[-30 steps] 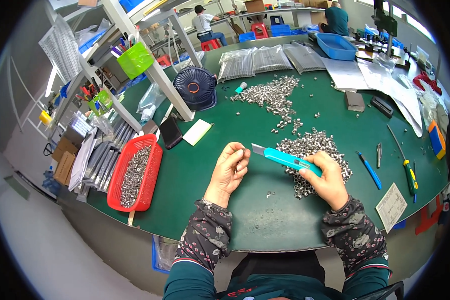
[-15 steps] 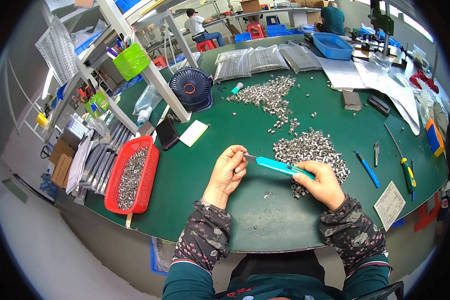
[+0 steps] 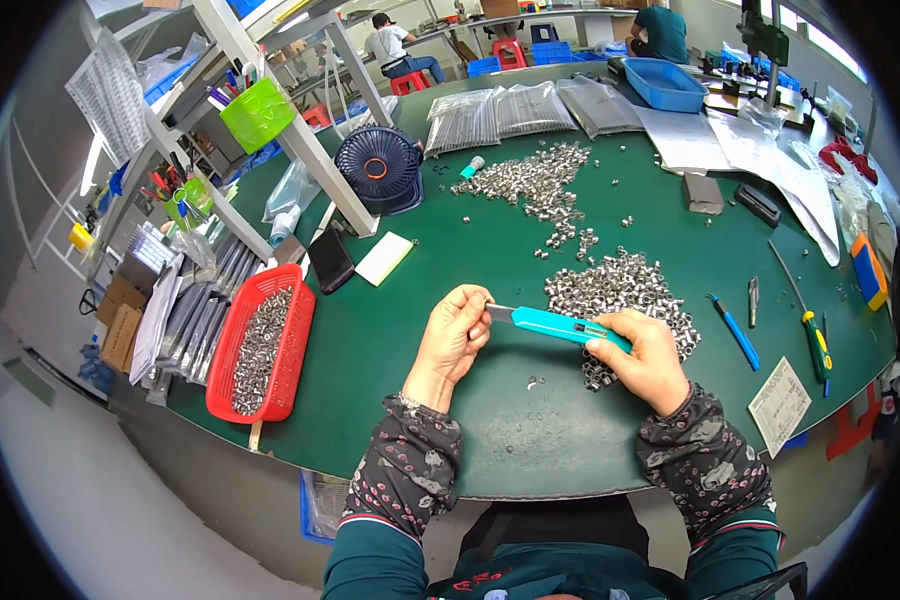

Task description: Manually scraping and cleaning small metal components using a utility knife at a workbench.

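My right hand (image 3: 645, 358) is wrapped round a turquoise utility knife (image 3: 560, 326), thumb along its side. The knife's bare blade (image 3: 500, 313) points left and meets the fingertips of my left hand (image 3: 452, 340). Those fingers are pinched together, and what they hold at the blade's tip is too small and hidden to make out. Just beyond my right hand lies a heap of small, shiny metal rings (image 3: 620, 290). A few tiny scraps (image 3: 535, 383) lie on the green tabletop (image 3: 550, 440) below the knife.
At left stands a red basket (image 3: 300, 330) of metal pieces, near a phone (image 3: 330, 262), notepad (image 3: 384, 259) and fan (image 3: 379, 168). More rings (image 3: 540, 185) spread farther back. On the right lie a blue-handled tool (image 3: 735, 335), a screwdriver (image 3: 816, 345) and a card (image 3: 780, 408).
The knife and both hands keep nearly the same pose; the blade still meets the left fingertips. The whole view has shifted slightly.
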A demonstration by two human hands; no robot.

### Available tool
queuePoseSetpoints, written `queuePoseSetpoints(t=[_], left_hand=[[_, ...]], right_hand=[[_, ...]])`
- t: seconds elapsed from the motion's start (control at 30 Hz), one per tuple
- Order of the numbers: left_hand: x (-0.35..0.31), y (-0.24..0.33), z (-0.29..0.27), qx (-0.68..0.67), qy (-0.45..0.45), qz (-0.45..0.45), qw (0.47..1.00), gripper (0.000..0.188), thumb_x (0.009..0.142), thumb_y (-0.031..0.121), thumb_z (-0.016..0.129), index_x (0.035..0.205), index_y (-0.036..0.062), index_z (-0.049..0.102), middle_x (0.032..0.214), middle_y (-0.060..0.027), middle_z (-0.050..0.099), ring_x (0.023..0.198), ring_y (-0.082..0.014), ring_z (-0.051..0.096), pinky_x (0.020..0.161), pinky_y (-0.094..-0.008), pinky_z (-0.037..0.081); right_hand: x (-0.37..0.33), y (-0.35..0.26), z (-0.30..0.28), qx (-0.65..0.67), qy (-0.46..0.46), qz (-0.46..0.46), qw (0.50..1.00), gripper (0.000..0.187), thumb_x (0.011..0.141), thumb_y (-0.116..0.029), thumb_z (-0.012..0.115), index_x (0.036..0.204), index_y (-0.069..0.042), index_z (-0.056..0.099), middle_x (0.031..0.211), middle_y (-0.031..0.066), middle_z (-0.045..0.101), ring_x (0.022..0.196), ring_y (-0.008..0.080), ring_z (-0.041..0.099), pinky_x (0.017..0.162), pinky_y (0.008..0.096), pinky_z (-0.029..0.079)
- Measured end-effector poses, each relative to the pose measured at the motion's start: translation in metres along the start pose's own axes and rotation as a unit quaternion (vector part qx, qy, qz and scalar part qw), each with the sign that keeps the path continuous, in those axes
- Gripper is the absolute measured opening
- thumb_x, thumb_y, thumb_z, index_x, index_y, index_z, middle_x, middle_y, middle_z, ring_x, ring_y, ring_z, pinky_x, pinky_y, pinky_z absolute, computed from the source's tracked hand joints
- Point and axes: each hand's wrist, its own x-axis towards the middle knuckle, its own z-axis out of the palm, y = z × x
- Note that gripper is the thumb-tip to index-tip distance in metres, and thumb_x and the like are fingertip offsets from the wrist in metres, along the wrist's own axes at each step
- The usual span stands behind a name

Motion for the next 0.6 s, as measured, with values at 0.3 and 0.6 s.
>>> queuePoseSetpoints(t=[0.3,0.6], left_hand=[[-0.0014,0.0025,0.0032,0.035,0.028,-0.015,0.999,0.018,0.089,0.021,0.053,0.083,0.0046,0.053,0.063,0.0010,0.048,0.045,-0.0019,0.033,0.037,-0.0144,0.022],[-0.0008,0.0025,0.0025,0.051,0.035,-0.021,0.998,0.018,0.091,0.021,0.051,0.080,0.0060,0.053,0.060,0.0016,0.046,0.045,-0.0015,0.033,0.037,-0.0153,0.022]], right_hand=[[-0.0004,-0.0022,-0.0003,-0.037,0.031,-0.033,0.998,0.027,0.073,-0.027,0.066,0.091,-0.007,0.065,0.071,0.0089,0.058,0.063,0.0264,0.058,0.057,0.0356,0.045],[-0.0007,-0.0017,-0.0002,-0.046,0.024,-0.034,0.998,0.027,0.073,-0.027,0.066,0.090,-0.007,0.065,0.071,0.0090,0.057,0.063,0.0268,0.058,0.056,0.0358,0.044]])
